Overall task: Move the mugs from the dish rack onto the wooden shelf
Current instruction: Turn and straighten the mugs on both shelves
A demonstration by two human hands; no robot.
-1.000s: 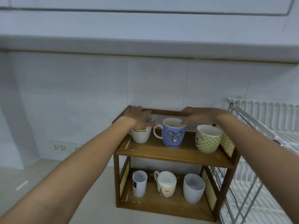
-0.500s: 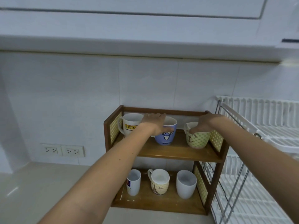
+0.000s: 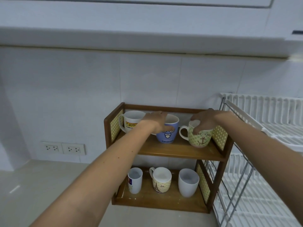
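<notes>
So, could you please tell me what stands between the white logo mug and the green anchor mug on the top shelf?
The blue face mug, gripped by the left hand, per the head view.

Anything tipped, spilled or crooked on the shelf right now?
Only the green anchor mug on the top tier: it leans slightly in the right hand, apparently being turned. The left hand grips the upright blue face mug. Nothing spilled or broken shows.

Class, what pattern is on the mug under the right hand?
Green with pale dots and an anchor; head view.
</notes>
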